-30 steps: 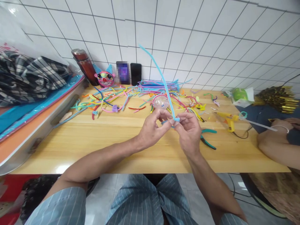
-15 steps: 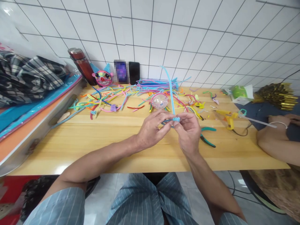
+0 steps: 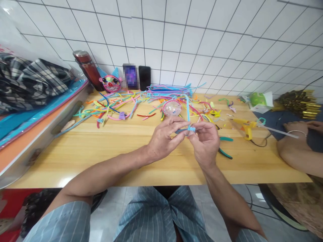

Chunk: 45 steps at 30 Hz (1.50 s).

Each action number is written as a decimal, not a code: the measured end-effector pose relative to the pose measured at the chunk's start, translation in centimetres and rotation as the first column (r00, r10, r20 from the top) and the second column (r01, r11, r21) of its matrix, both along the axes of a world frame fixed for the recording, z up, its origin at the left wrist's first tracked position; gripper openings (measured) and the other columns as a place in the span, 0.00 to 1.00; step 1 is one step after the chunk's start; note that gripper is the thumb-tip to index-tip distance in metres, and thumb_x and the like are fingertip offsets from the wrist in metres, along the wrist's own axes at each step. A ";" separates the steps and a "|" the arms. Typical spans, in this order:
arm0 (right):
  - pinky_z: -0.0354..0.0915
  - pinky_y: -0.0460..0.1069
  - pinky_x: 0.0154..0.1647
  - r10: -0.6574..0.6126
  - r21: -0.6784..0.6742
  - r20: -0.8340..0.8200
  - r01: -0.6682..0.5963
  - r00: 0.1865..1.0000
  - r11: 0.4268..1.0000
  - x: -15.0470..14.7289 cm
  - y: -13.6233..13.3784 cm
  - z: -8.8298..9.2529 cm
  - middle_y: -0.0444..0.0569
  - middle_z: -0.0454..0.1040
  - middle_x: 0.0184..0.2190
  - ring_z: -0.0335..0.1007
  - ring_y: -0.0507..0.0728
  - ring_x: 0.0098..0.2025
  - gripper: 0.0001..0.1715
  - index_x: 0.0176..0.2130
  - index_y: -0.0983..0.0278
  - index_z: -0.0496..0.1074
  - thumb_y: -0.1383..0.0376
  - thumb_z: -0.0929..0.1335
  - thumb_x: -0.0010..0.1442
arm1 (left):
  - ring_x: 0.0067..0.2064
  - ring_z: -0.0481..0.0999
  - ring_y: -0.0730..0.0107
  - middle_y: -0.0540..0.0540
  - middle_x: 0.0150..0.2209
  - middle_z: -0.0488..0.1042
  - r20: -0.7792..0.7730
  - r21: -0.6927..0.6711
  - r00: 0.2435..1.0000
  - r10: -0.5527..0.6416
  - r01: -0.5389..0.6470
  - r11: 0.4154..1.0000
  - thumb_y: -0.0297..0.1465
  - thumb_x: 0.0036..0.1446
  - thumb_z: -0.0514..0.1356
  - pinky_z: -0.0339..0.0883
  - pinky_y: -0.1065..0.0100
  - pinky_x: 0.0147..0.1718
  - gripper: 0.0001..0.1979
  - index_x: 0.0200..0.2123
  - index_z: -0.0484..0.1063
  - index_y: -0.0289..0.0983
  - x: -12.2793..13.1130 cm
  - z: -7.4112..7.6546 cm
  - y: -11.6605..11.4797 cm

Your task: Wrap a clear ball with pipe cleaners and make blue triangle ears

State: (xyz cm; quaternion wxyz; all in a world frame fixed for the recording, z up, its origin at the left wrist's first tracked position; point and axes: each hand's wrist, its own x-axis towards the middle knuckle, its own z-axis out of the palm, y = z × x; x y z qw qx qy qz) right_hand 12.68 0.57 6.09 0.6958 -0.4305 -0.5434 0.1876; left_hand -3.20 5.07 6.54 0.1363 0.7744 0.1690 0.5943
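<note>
A light blue pipe cleaner (image 3: 188,109) stands up between my hands, its lower part wound into a small coil. My left hand (image 3: 165,136) pinches the blue strands left of the coil. From the right, my right hand (image 3: 206,141) grips the coil between thumb and fingers. Just behind them lies a clear round disc with a pink rim (image 3: 172,108). Green-handled pliers (image 3: 225,154) rest on the table beside my right hand, partly hidden by it.
Many coloured pipe cleaners (image 3: 169,90) are strewn along the wall. A decorated face (image 3: 111,83), a red flask (image 3: 88,70) and a black phone (image 3: 144,78) stand at the back left. A yellow glue gun (image 3: 247,129) lies near another person's arm (image 3: 297,151) on the right.
The upright end of the blue pipe cleaner has come down and bent over, and now looks shorter. My right hand has shifted slightly right and down.
</note>
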 end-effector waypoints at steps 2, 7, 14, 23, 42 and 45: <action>0.73 0.50 0.39 -0.010 0.001 0.012 0.010 1.000 1.000 0.1 -0.1 0.1 0.43 0.78 0.35 0.75 0.53 0.36 0.12 0.43 0.57 0.76 0.64 0.78 0.60 | 0.51 0.85 0.67 0.41 0.50 0.85 0.006 -0.009 1.000 -0.017 0.017 1.000 0.27 0.70 0.68 0.80 0.64 0.51 0.17 0.60 0.80 0.41 0.0 0.0 -0.1; 0.74 0.50 0.40 -0.010 0.012 0.020 0.010 1.000 1.000 0.2 -0.2 0.1 0.43 0.78 0.34 0.75 0.53 0.35 0.12 0.42 0.56 0.77 0.65 0.78 0.59 | 0.50 0.86 0.67 0.42 0.49 0.87 0.011 -0.060 0.999 -0.040 0.041 0.997 0.31 0.71 0.67 0.81 0.64 0.51 0.13 0.57 0.83 0.43 0.1 0.1 -0.2; 0.73 0.49 0.39 0.006 0.048 0.008 -0.006 1.000 0.999 0.2 -0.2 0.3 0.42 0.79 0.34 0.75 0.53 0.35 0.12 0.42 0.56 0.79 0.67 0.79 0.59 | 0.52 0.87 0.66 0.40 0.51 0.87 0.008 -0.116 0.997 -0.079 0.079 0.990 0.34 0.72 0.67 0.82 0.66 0.51 0.14 0.58 0.83 0.40 -0.1 0.3 -0.1; 0.76 0.49 0.40 -0.001 0.055 0.016 0.000 1.000 0.998 0.3 -0.4 0.7 0.42 0.80 0.35 0.77 0.53 0.36 0.12 0.42 0.56 0.79 0.64 0.80 0.60 | 0.52 0.88 0.66 0.40 0.50 0.88 0.028 -0.090 0.993 -0.115 0.117 0.989 0.30 0.73 0.66 0.82 0.65 0.53 0.12 0.56 0.84 0.39 0.0 0.4 -0.5; 0.71 0.52 0.37 -0.049 -0.002 0.093 0.050 0.994 0.999 0.6 -0.7 1.4 0.42 0.77 0.32 0.73 0.55 0.34 0.13 0.42 0.56 0.79 0.59 0.81 0.59 | 0.40 0.85 0.66 0.47 0.38 0.88 0.122 -0.579 0.951 -0.283 0.299 0.759 0.38 0.70 0.67 0.76 0.66 0.43 0.10 0.43 0.88 0.40 -0.3 2.1 -1.0; 0.70 0.51 0.37 -0.012 -0.010 0.090 0.013 0.996 1.000 0.7 -0.7 1.4 0.41 0.76 0.32 0.72 0.54 0.34 0.13 0.43 0.56 0.80 0.60 0.81 0.60 | 0.39 0.83 0.67 0.46 0.36 0.87 0.138 -0.595 0.953 -0.271 0.299 0.746 0.38 0.69 0.67 0.74 0.67 0.41 0.11 0.41 0.87 0.39 -0.2 2.2 -1.0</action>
